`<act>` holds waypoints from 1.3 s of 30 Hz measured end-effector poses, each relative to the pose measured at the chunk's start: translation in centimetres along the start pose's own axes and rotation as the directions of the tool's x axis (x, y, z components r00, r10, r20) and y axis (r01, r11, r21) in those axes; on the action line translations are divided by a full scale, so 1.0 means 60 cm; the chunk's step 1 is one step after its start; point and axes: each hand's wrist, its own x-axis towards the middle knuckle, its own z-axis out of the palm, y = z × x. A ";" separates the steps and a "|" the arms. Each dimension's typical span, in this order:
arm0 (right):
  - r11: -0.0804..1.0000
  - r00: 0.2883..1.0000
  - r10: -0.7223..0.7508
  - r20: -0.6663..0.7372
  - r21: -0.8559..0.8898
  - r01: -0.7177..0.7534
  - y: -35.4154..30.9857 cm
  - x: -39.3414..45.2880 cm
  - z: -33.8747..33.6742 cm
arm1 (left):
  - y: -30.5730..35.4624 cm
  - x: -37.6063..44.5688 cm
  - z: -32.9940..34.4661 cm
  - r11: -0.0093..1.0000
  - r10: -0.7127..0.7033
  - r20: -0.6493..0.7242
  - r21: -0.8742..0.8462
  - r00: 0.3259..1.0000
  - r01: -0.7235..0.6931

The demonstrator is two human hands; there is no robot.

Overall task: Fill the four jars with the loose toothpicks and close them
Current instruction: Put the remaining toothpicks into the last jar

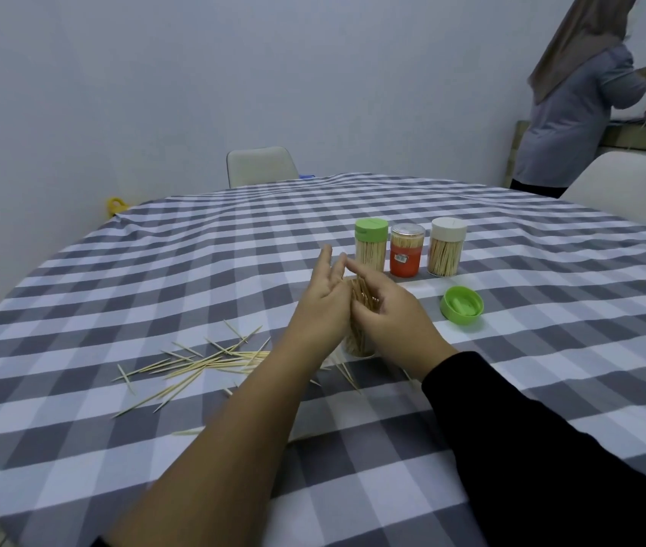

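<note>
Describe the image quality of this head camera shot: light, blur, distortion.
Head view: soft, even indoor light with faint shadows and no glare; wide-angle lens bends the table edge into a curve; the loose toothpicks look sharp, while the bundle between the left hand and right hand is slightly blurred.

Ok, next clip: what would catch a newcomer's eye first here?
Mid-table, the left hand and right hand meet over an open clear jar, the right hand gripping a bundle of wooden toothpicks standing in its mouth. Behind stand three closed jars, with a loose green lid to their right. Scattered toothpicks lie left on the grey-and-white checked tablecloth.
</note>
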 end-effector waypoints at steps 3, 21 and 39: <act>1.000 0.996 -0.001 -0.085 0.020 0.002 0.007 0.002 0.005 | 0.000 -0.006 0.001 0.993 -0.032 0.035 -0.112 0.999 0.035; 0.984 0.986 0.056 -0.158 0.175 -0.027 0.014 0.006 0.003 | -0.027 -0.003 -0.021 0.859 0.051 0.231 0.486 0.972 -0.160; 0.982 0.970 0.036 -0.242 0.186 0.010 0.022 0.007 -0.001 | -0.043 0.006 -0.026 0.879 0.112 0.151 0.445 0.982 -0.169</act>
